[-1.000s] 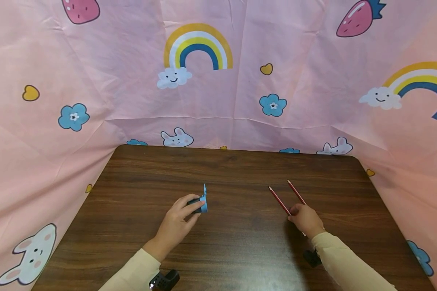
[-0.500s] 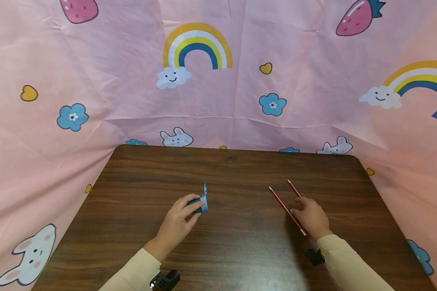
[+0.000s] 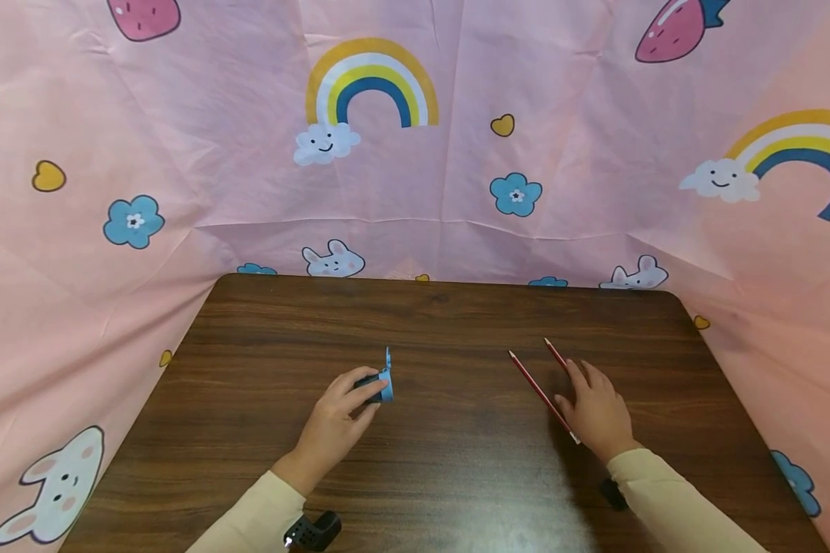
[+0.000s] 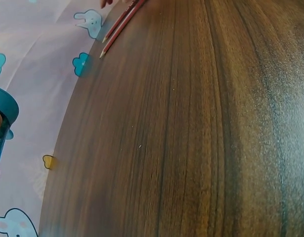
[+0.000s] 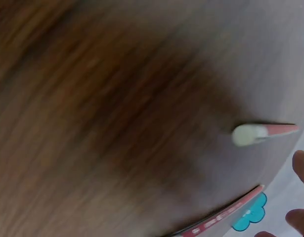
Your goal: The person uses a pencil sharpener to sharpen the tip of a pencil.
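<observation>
My left hand (image 3: 339, 422) grips a small dark container (image 3: 368, 390) with a blue lid (image 3: 387, 384) flipped up. In the left wrist view, the container (image 4: 4, 116) shows at the left edge, see-through blue below its rim, with fingertips against it. Two red pencils lie slantwise on the table. The left pencil (image 3: 543, 396) shows whole, with its pale eraser end towards me. My right hand (image 3: 600, 411) spreads over the lower part of the right pencil (image 3: 556, 353), hiding it from the head view. In the right wrist view, fingertips (image 5: 301, 219) stand apart from both pencils.
The dark wooden table (image 3: 443, 322) has rounded far corners. Behind it and along both sides hangs a pink cloth (image 3: 249, 115) printed with rainbows, rabbits and flowers. A dark wrist device (image 3: 313, 530) sits by the left sleeve.
My right hand has let go of the left pencil and shifted to the right, its fingers straightening over the right pencil. The left hand and its container have stayed in place.
</observation>
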Demonstrator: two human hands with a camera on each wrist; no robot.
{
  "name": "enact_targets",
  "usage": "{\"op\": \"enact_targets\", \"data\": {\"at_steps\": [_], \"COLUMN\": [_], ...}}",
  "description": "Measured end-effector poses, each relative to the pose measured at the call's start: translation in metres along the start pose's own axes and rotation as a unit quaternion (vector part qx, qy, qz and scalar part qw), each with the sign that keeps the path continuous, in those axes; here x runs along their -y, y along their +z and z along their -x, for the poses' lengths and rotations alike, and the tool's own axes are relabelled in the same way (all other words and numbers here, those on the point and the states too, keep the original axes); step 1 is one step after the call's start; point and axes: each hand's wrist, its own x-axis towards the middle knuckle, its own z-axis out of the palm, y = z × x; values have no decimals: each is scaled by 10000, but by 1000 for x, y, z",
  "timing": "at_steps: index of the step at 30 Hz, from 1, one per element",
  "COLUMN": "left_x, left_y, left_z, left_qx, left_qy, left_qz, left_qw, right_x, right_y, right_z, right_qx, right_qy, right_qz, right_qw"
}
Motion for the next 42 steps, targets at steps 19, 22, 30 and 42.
{"op": "enact_targets", "data": {"at_steps": [19, 22, 30, 42], "left_x": [-2, -2, -2, -1], "left_y": [1, 0, 0, -1], "left_z": [-3, -4, -5, -4], "left_qx": [-58, -42, 0, 24], "left_qy": [42, 33, -15, -18], "left_qz": [-106, -86, -119, -61], "left_qw": [9999, 9999, 9999, 10000], "right_x": [-18, -21, -25, -25], "right_y": [-6, -5, -5, 1], "right_z": [-8, -10, -14, -16], "right_qx": [515, 584, 798, 575], "right_qy": [286, 389, 502, 394], "right_qz": [75, 58, 188, 281], "right_qw": [9982, 9975, 9954, 9972]}}
